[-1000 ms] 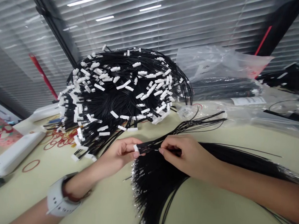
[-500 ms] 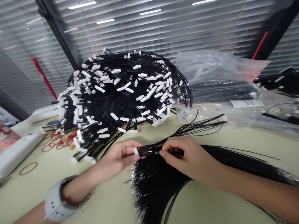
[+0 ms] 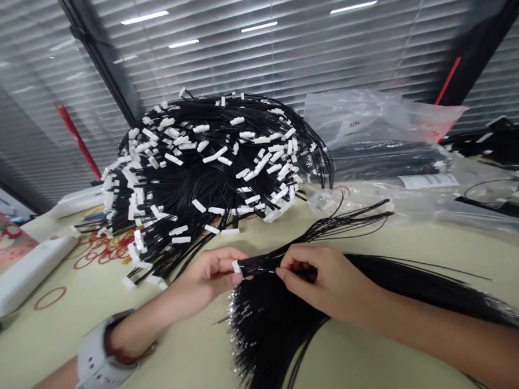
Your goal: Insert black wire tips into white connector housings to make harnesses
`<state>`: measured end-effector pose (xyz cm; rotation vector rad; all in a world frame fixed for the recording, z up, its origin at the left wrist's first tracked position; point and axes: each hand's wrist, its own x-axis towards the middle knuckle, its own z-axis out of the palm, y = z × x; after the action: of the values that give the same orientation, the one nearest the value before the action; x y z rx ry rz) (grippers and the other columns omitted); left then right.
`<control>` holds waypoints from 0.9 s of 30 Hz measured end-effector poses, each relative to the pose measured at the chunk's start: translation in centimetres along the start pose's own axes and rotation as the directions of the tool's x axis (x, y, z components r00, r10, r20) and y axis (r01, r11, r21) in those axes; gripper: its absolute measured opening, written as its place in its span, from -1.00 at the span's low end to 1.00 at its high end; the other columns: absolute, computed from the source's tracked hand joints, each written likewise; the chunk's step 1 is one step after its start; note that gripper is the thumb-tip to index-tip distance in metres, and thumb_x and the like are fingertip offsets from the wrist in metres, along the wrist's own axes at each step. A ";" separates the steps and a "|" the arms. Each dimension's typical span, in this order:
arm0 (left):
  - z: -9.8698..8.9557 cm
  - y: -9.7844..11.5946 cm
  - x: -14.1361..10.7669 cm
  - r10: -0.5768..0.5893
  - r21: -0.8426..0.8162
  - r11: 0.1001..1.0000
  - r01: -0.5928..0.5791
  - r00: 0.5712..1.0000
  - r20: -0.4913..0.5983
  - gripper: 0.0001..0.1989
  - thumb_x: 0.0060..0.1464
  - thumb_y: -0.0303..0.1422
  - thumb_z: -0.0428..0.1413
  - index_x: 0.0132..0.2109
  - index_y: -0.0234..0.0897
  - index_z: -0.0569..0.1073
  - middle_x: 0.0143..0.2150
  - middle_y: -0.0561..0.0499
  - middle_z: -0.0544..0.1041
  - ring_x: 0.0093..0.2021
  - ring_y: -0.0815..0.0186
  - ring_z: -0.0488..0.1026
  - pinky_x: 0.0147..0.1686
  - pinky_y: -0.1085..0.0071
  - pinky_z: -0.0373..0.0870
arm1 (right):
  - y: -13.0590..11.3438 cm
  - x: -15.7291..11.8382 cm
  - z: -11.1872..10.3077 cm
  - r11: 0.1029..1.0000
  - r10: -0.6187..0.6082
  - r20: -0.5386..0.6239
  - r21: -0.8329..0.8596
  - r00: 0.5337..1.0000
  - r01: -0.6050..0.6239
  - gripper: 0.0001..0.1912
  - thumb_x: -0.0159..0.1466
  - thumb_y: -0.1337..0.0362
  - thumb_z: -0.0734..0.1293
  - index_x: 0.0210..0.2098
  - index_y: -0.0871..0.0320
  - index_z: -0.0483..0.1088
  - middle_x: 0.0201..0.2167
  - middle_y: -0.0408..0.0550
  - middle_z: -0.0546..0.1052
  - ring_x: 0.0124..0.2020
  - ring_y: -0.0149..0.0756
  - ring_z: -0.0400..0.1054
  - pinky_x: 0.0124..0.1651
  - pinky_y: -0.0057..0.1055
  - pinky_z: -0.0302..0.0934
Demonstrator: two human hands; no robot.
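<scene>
My left hand (image 3: 209, 276) pinches a small white connector (image 3: 237, 268) between thumb and fingertips. Black wires run from the connector to the right, toward my right hand (image 3: 320, 276). That hand's thumb and index finger are closed on a thin black wire (image 3: 264, 270), its tip pointing at the connector. Under both hands lies a thick bundle of loose black wires (image 3: 278, 335) with shiny metal ends at its left edge. Behind my right hand, more wires (image 3: 340, 223) fan out toward the back right.
A large heap of black cables with white connectors (image 3: 208, 174) stands at the back. Clear plastic bags (image 3: 375, 137) lie at the back right. Red rubber bands (image 3: 104, 250), a white device (image 3: 24, 281) and a pink patterned item (image 3: 0, 233) are on the left.
The view has shifted slightly. Both hands keep their hold, and the wire in my right hand sits a little nearer the connector.
</scene>
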<state>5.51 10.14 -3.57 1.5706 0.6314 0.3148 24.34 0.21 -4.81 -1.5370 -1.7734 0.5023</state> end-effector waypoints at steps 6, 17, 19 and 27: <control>-0.1 0.1 0.0 0.003 0.023 1.000 -0.004 1.000 0.012 -0.91 0.04 -0.51 0.08 -0.25 -0.35 0.42 -0.40 0.05 0.52 -0.39 0.40 0.41 -0.36 0.51 0.24 | 0.0 0.0 0.1 1.000 0.014 -0.018 0.020 1.000 -0.014 -0.83 0.14 0.31 0.19 -0.55 0.18 0.30 -0.63 -0.24 0.34 -0.58 -0.57 0.14 -0.49 -0.56 0.00; -0.2 -0.2 0.0 0.005 0.019 1.000 -0.005 1.000 0.011 -0.91 0.04 -0.50 0.08 -0.24 -0.34 0.40 -0.38 0.03 0.52 -0.38 0.38 0.41 -0.37 0.49 0.22 | 0.3 -0.1 0.3 1.000 -0.018 -0.018 0.007 1.000 0.018 -0.85 0.13 0.32 0.21 -0.56 0.18 0.29 -0.65 -0.28 0.30 -0.61 -0.61 0.09 -0.53 -0.59 -0.03; -0.1 -0.1 0.0 0.004 0.048 0.999 -0.004 1.000 0.006 -0.91 0.04 -0.50 0.07 -0.24 -0.34 0.40 -0.39 0.04 0.51 -0.39 0.39 0.40 -0.38 0.49 0.21 | 0.3 -0.1 0.4 0.999 -0.035 -0.021 0.001 0.999 0.035 -0.85 0.13 0.32 0.21 -0.55 0.19 0.29 -0.64 -0.28 0.31 -0.60 -0.62 0.09 -0.52 -0.59 -0.02; 0.9 0.0 -0.8 0.128 0.436 0.896 -0.084 0.989 -0.072 -0.82 0.07 -0.40 0.02 -0.15 -0.30 0.40 -0.36 0.00 0.47 -0.33 0.28 0.36 -0.38 0.42 0.23 | -0.1 -0.3 0.4 0.996 -0.077 0.006 0.044 0.997 0.077 -0.87 0.15 0.33 0.20 -0.51 0.19 0.31 -0.64 -0.28 0.30 -0.61 -0.63 0.09 -0.55 -0.62 -0.04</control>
<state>5.39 8.97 -3.54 2.0323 0.7277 0.3515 23.95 -0.03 -5.11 -1.4330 -1.8086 0.5064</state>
